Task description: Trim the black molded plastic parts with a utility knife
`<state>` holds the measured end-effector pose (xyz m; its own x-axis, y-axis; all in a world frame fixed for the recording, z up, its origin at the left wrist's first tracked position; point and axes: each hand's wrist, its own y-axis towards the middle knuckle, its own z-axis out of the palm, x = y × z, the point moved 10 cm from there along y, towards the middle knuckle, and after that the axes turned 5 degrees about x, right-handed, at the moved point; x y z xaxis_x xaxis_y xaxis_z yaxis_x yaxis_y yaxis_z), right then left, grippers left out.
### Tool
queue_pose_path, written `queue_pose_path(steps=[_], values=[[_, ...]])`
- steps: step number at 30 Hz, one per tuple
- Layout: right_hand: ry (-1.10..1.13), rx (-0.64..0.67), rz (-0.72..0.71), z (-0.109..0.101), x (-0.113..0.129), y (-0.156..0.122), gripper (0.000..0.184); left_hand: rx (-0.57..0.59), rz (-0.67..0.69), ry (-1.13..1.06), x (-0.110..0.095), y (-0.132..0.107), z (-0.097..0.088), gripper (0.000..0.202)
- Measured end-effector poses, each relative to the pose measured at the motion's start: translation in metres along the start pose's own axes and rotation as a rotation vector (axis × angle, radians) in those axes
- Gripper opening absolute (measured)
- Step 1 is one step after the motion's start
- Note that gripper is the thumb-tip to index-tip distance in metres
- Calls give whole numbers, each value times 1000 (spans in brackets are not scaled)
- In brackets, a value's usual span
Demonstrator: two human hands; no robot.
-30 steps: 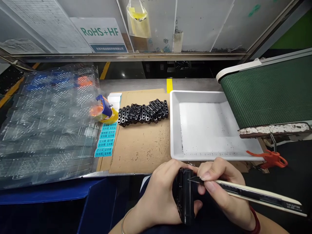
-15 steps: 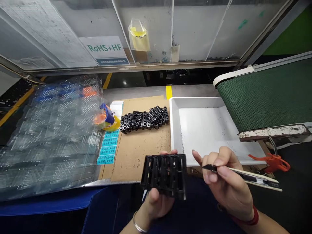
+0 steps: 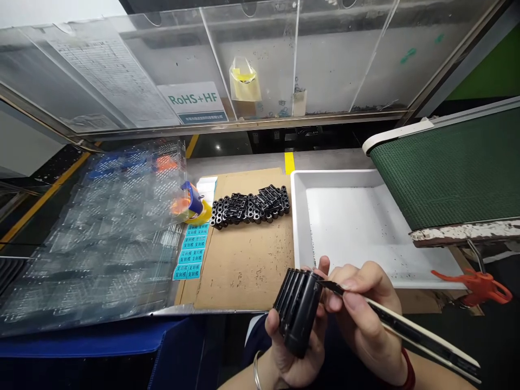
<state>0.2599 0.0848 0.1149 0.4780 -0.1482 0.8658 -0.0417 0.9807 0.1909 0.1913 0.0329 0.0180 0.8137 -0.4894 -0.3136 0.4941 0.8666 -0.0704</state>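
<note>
The person's left hand [image 3: 293, 362] is cradling a black ribbed plastic part [image 3: 298, 312], tilted in the palm with its ribs slanting toward the surface. The thumb is pressing on the near side and the fingers [image 3: 324, 265] are curling up behind it, so the part is lying firmly inside the grip. The right hand [image 3: 363, 317] is pinching a snap-off utility knife [image 3: 422, 338] closed between thumb and fingers, and its steel blade [image 3: 332, 287] is reaching across to the part's upper edge, touching it or very nearly so. A metal bangle [image 3: 257, 371] is circling the left wrist, and a red band [image 3: 408, 371] is circling the right.

Just beyond the hands, a white plastic tray [image 3: 298, 216] is sitting on the surface, its floor speckled with dark bits. To its left, a sheet of cardboard [image 3: 244, 265] is carrying a tight batch of black parts [image 3: 247, 207], and a column of blue labels [image 3: 190, 252] is running down its left edge beside a roll of tape [image 3: 199, 214]. Clear blister trays [image 3: 101, 233] are stacked further left, and a green conveyor belt [image 3: 447, 168] is running along the right.
</note>
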Motion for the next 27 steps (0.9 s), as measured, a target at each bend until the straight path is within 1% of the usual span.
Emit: queue_pose_path(steps=[3,6,9,12,17,21,24,27], values=[[-30,-5,-18,0,1,-2,9,-24,-12,7,2,-1,-4,79],[-54,3,-28,1,4,-2,9,-54,-79,89,8,-4,-12,88],[-45,-4,25,0,2,0,6,-59,-100,138,8,-5,-16,95],[-43,-8,71,1,0,1,8,-76,-104,146,8,-6,-17,93],[-66,-9,-11,2,5,-1,6,-100,-107,44,10,-5,-15,98],[-72,22,-18,4,2,-2,9,-72,-66,11,6,-2,-10,90],[-56,52,8,6,0,-1,8,-62,-61,40,6,-3,-14,87],[23,40,43,1,0,1,8,-53,-61,62,3,-5,-19,83]])
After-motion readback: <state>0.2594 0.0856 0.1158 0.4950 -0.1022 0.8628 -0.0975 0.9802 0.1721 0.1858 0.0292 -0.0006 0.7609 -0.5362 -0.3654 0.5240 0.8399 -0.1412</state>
